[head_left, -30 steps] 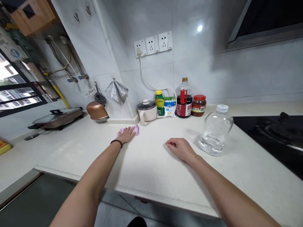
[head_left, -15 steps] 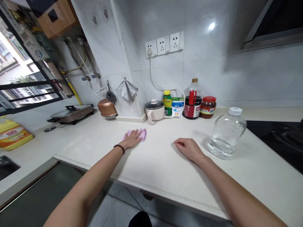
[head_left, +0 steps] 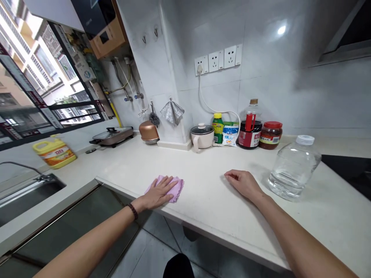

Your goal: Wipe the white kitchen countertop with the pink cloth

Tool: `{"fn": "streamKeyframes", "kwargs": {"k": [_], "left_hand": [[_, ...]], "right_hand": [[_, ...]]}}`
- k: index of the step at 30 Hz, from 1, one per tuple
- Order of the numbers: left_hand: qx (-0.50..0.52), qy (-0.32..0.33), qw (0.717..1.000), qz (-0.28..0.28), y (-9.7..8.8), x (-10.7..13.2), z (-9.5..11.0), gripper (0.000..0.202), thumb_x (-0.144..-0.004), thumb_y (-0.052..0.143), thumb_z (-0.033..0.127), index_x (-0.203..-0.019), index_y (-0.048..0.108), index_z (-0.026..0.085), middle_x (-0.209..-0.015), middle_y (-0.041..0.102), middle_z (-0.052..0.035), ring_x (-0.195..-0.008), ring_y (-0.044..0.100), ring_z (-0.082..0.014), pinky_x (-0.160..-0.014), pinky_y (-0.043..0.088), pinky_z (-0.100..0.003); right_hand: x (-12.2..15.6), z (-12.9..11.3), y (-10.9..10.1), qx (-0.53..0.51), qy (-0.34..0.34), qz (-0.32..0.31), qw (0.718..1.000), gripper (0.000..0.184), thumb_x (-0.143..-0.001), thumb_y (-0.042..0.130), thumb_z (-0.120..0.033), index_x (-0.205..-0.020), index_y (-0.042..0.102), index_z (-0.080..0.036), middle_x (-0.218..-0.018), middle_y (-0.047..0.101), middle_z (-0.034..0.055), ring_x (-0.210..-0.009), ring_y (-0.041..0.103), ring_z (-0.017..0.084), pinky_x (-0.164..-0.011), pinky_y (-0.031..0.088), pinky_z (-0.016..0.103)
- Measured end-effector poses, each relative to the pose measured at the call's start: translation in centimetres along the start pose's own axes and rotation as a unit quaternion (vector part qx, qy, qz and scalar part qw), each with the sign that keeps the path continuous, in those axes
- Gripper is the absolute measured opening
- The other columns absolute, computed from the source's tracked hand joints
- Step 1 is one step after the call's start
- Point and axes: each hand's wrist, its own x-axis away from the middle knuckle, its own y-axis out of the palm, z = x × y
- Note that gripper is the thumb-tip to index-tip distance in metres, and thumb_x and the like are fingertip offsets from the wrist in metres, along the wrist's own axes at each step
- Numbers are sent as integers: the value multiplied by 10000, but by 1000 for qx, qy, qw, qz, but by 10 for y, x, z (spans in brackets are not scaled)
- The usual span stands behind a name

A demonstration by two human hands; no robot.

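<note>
Our pink cloth (head_left: pixel 174 188) lies near the front edge of the tabletop (head_left: pixel 203 211), pressed flat under our left hand (head_left: pixel 158 193), fingers spread. At its 3 o'clock our right hand (head_left: pixel 245 183) rests on the tabletop, fingers loosely curled, holding nothing. A clear bottle (head_left: pixel 294 168) stands at that hand's 2 o'clock.

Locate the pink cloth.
In the head view the pink cloth lies left of centre near the front edge of the counter, under the left hand; the right hand rests further right.

Two hands (head_left: pixel 158 193) (head_left: pixel 245 184), one cloth (head_left: pixel 177 188), one jug (head_left: pixel 292 170), one jar (head_left: pixel 270 135), three bottles (head_left: pixel 249 129) (head_left: pixel 218 128) (head_left: pixel 54 153), one bag (head_left: pixel 230 136), two pots (head_left: pixel 202 136) (head_left: pixel 148 132) and one pan (head_left: pixel 112 136) show.
</note>
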Motion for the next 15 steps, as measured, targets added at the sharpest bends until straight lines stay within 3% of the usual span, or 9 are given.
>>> {"fn": "streamKeyframes", "kwargs": {"k": [6,15], "left_hand": [[13,-40,999,17,-6,-33,-27,661,-992,148,663,-1591,61,398,-1673,63,-2,-1534,48,-289,-1187,90,-595],[21,-157,986,44,-17,-145,-86,684,-972,145,656,-1594,133,372,-1672,111,-40,-1529,69,-315,-1145,135,-661]], "right_hand": [[1,-4,1,-1,-4,-18,1000,258,-869,546,-378,-957,770,-282,-882,776,-4,-760,688,210,-709,479,303],[3,-6,2,-6,0,-39,999,294,-897,538,-439,-982,765,-273,-891,773,5,-784,691,213,-701,483,296]]}}
